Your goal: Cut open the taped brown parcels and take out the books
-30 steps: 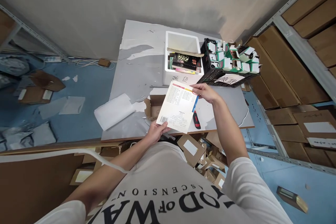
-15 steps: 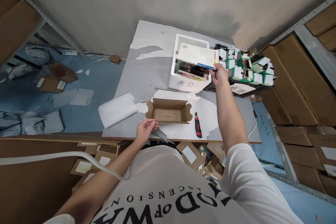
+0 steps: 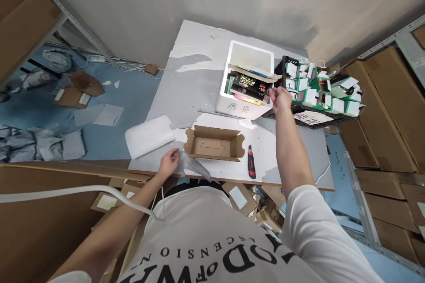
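My right hand (image 3: 280,98) is at the right rim of a white foam box (image 3: 244,108), fingers slightly apart and apparently empty. Inside the box, a pale-covered book (image 3: 244,70) leans at the back, behind dark books (image 3: 249,85) with coloured covers. My left hand (image 3: 168,162) is low at the table's front edge, fingers curled on a thin grey plastic sheet (image 3: 199,169); the grip is partly blurred. An open cardboard box (image 3: 212,159) lies right of that hand, its inside bare. A red and black utility knife (image 3: 251,166) lies to the box's right.
A white foam sheet roll (image 3: 149,136) lies at the table's left. A black crate (image 3: 292,117) of green and white cartons stands right of the foam box. Shelves with brown cartons (image 3: 381,106) flank the right. Cardboard boxes sit below the table; a white cable (image 3: 83,189) crosses at left.
The pale book has gone down into the foam box and my right hand has let it go. My left hand has moved left, away from the cardboard box, drawing out the grey plastic.
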The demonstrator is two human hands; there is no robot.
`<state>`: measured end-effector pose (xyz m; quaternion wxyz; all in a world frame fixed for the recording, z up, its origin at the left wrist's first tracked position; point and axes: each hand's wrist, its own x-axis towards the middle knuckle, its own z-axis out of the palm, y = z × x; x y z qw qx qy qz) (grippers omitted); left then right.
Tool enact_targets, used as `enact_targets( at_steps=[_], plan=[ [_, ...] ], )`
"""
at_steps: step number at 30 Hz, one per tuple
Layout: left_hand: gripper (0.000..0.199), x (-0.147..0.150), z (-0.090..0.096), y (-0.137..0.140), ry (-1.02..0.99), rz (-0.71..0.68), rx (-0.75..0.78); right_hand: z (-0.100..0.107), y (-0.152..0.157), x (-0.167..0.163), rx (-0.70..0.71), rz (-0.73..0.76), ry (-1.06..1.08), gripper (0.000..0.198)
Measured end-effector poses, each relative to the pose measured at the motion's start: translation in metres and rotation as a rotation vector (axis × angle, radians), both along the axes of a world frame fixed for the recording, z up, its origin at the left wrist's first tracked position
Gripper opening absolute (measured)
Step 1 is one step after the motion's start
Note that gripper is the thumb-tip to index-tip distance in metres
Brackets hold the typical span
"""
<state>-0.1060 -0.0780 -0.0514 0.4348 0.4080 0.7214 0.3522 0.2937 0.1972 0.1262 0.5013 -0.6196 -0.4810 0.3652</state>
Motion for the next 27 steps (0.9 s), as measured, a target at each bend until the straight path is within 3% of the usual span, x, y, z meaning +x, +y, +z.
enact_targets(
  at_steps=[2, 5, 8, 10, 12, 15, 19, 22, 27],
  plan=[
    [0.049, 0.003, -0.01, 0.005, 0.027, -0.148, 0.019, -0.028, -0.047, 0.002, -0.001, -0.058, -0.006, 0.023],
    [0.044, 0.011, -0.018, 0.014, 0.031, -0.276, 0.051, -0.086, -0.134, -0.004, -0.069, -0.149, -0.065, 0.036],
    [0.037, 0.021, -0.022, 0.02, 0.015, -0.309, 0.009, -0.14, -0.207, -0.024, -0.283, 0.178, -0.116, 0.046],
    [0.035, 0.026, -0.021, 0.023, 0.001, -0.33, -0.019, -0.16, -0.236, -0.04, -0.343, 0.368, -0.134, 0.046],
    [0.036, 0.03, -0.014, 0.024, -0.032, -0.331, -0.02, -0.167, -0.25, -0.052, -0.373, 0.415, -0.102, 0.043],
    [0.045, 0.034, 0.002, 0.026, -0.058, -0.281, 0.061, -0.162, -0.258, -0.056, -0.367, 0.337, -0.034, 0.041],
    [0.052, 0.041, 0.016, 0.029, -0.039, -0.297, 0.166, -0.151, -0.263, -0.05, -0.368, 0.259, -0.177, 0.038],
    [0.053, 0.048, 0.01, 0.031, -0.024, -0.315, 0.126, -0.152, -0.265, -0.051, -0.433, 0.227, -0.241, 0.05],
    [0.053, 0.052, -0.011, 0.03, 0.006, -0.325, 0.076, -0.167, -0.262, -0.06, -0.495, 0.211, -0.109, 0.057]
  ],
)
